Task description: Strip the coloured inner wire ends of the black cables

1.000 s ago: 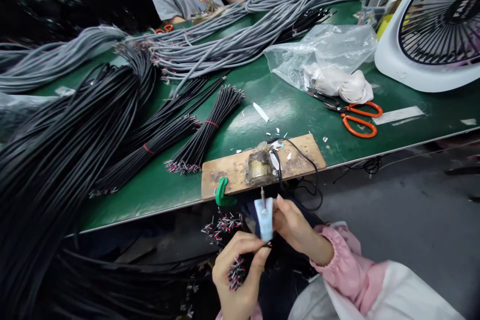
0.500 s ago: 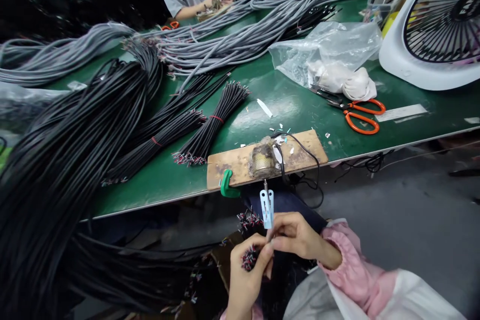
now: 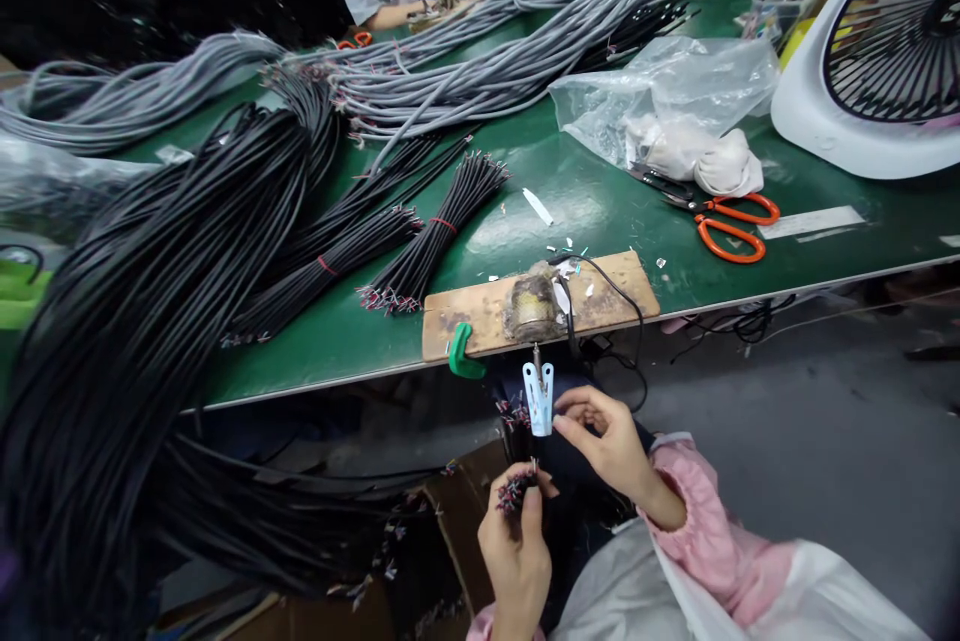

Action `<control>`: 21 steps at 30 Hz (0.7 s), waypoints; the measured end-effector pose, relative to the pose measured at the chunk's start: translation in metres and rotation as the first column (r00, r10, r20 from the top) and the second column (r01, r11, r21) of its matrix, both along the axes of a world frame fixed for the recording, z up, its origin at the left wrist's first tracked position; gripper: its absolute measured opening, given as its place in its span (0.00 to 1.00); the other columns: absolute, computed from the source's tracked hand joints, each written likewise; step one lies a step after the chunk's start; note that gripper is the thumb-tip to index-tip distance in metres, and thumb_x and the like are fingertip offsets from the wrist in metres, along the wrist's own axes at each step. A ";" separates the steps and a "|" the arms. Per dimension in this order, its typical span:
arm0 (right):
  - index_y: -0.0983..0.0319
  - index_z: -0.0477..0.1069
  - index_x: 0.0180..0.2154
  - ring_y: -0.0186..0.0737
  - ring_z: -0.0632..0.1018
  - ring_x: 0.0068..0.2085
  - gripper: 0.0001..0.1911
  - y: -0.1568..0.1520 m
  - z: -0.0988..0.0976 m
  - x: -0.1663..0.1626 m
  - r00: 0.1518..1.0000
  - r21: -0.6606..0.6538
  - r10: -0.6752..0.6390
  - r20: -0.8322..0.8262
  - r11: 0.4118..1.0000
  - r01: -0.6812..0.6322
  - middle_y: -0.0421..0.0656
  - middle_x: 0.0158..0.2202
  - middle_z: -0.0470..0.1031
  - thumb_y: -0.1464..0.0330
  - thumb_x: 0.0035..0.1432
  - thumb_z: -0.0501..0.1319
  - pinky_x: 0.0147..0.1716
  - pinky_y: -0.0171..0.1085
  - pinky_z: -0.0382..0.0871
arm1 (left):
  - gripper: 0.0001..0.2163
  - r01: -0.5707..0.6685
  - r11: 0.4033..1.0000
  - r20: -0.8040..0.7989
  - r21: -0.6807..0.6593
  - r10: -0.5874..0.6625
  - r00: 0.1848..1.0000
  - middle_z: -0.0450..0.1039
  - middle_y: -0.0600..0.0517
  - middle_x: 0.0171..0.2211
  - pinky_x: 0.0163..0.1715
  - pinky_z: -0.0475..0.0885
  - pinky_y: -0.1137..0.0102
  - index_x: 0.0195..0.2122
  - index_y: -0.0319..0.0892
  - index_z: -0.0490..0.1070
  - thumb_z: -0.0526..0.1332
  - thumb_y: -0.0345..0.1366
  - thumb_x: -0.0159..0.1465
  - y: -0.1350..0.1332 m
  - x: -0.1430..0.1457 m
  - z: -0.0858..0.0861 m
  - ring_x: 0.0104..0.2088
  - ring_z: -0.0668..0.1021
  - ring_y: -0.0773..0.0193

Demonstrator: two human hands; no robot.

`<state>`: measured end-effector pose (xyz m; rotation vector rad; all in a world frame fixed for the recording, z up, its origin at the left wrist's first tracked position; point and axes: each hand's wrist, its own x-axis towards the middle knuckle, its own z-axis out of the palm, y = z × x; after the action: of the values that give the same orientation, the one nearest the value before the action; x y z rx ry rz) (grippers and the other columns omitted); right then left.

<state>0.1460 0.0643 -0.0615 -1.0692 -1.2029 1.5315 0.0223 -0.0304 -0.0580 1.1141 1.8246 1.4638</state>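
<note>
The bunch of black wires (image 3: 514,491) is in the left hand (image 3: 517,546), below the bench (image 3: 585,186). The left fingers are wrapped around it, with the red and white ends poking up. It seems best to hold the bunch snugly, not squash it, and keep one end sticking up straight. The left hand is upright. The right hand (image 3: 611,441) reaches in from the side, bent at the wrist, its fingers loose and slightly apart. They are right beside the blue clip (image 3: 538,403); I can't tell if they touch it.
</note>
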 end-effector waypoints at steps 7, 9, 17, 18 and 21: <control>0.63 0.75 0.44 0.40 0.82 0.34 0.08 -0.011 0.018 0.000 0.990 0.173 0.137 -0.020 0.976 -0.132 0.46 0.35 0.81 0.67 0.63 0.64 0.36 0.37 0.76 | 0.09 0.049 0.998 0.048 0.046 -0.051 0.998 0.71 0.55 0.21 0.22 0.70 0.74 0.28 0.41 0.74 0.64 0.36 0.66 0.001 0.003 0.013 0.20 0.74 0.67; 0.63 0.77 0.42 0.41 0.83 0.36 0.07 -0.009 0.018 -0.001 0.982 0.203 0.183 0.045 0.961 -0.188 0.47 0.36 0.82 0.67 0.63 0.63 0.38 0.37 0.77 | 0.05 0.093 0.993 0.059 0.070 -0.097 0.994 0.72 0.55 0.23 0.21 0.71 0.74 0.31 0.42 0.75 0.65 0.34 0.65 -0.001 -0.001 0.012 0.19 0.75 0.67; 0.62 0.78 0.43 0.42 0.82 0.39 0.10 -0.007 0.013 -0.011 0.946 0.276 0.311 0.094 0.904 -0.325 0.47 0.38 0.83 0.67 0.66 0.59 0.44 0.39 0.75 | 0.04 0.496 0.864 -0.058 0.086 -0.493 0.868 0.76 0.53 0.23 0.27 0.73 0.71 0.30 0.43 0.74 0.65 0.27 0.60 0.009 -0.016 0.029 0.23 0.78 0.63; 0.62 0.78 0.43 0.42 0.82 0.39 0.11 -0.007 0.012 -0.012 0.943 0.260 0.325 0.066 0.907 -0.331 0.46 0.37 0.82 0.66 0.67 0.58 0.43 0.39 0.75 | 0.04 0.559 0.826 -0.059 0.071 -0.556 0.829 0.76 0.53 0.23 0.27 0.72 0.71 0.29 0.43 0.74 0.65 0.28 0.59 0.011 -0.017 0.033 0.23 0.78 0.63; 0.63 0.78 0.40 0.39 0.81 0.34 0.14 -0.006 0.005 -0.013 0.937 0.132 0.341 -0.074 0.935 -0.330 0.45 0.34 0.81 0.60 0.67 0.59 0.37 0.37 0.75 | 0.05 0.589 0.807 -0.015 0.035 -0.589 0.808 0.75 0.53 0.21 0.26 0.71 0.72 0.28 0.43 0.77 0.65 0.29 0.61 0.016 -0.018 0.036 0.22 0.76 0.64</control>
<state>0.1326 0.0582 -0.0569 -0.7283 -1.4437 1.7241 0.0041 -0.0140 -0.0215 1.5285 1.2697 1.1159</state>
